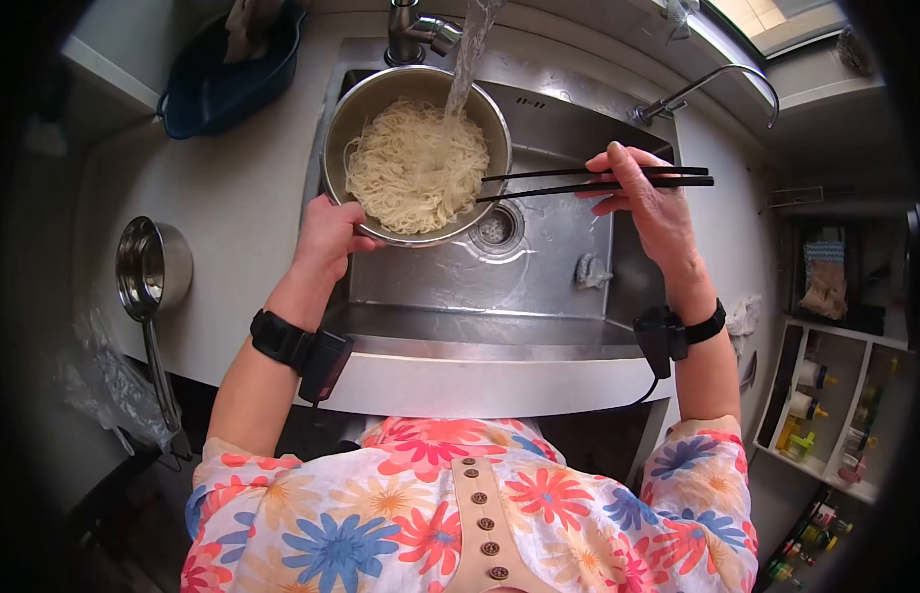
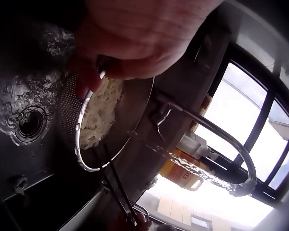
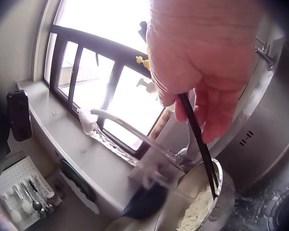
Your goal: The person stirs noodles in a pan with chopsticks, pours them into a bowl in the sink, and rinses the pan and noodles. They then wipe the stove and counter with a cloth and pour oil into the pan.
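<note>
One perforated metal bowl (image 1: 369, 107) of pale noodles (image 1: 406, 163) is occupying the sink's (image 1: 420, 287) ten o'clock, the left hand (image 1: 330, 235) pinching its rim at seven o'clock, the right hand (image 1: 653, 203) gripping black chopsticks (image 1: 539, 175) reaching in at four o'clock, water (image 1: 470, 59) streaming in near one.

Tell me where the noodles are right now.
In the head view, the noodles sit just left of centre in the metal strainer over the sink, under the running water, with the tips of the chopsticks at their right edge.
</note>
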A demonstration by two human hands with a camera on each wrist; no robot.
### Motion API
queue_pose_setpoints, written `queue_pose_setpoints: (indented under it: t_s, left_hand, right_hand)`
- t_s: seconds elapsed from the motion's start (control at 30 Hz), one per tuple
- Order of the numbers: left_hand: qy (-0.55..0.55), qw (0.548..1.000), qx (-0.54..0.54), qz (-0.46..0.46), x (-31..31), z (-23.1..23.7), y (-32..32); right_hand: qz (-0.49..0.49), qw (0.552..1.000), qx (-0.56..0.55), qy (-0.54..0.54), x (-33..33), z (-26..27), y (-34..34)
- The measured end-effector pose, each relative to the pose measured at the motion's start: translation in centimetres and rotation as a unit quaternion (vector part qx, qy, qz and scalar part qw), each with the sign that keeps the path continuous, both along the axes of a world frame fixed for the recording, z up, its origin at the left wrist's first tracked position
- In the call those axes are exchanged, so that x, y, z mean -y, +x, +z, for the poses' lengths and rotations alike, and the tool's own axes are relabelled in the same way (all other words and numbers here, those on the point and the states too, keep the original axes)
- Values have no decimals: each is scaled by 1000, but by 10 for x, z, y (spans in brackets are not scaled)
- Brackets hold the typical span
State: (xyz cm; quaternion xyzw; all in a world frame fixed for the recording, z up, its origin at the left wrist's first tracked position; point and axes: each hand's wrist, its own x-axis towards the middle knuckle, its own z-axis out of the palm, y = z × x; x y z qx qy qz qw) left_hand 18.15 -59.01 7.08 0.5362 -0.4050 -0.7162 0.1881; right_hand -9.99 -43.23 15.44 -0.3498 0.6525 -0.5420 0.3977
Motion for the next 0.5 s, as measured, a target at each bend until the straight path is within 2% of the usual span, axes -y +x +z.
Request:
queue_pose_setpoints:
  t_s: [0.07,0.23,0.37,0.4,0.5]
  left_hand:
    - [-23,1000,4,-2,-1,6,0]
    - [-7,1000,2,-1,-4,0,5]
    - [10,1000,8,12,-9,-7,4]
    - [9,1000,4,10,-11,-7,4]
    - [13,1000,-4,11,-12,-9,5]
  right_hand:
    - [-10,1000,12,16,12,-12,10]
    - [-15,987,141,-71,43,-41,50]
    - [44,990,125,-52,52,-46,54]
    - [50,996,62,-27,51,-49,49]
    - [16,1000,-8,-16,39,-45,24]
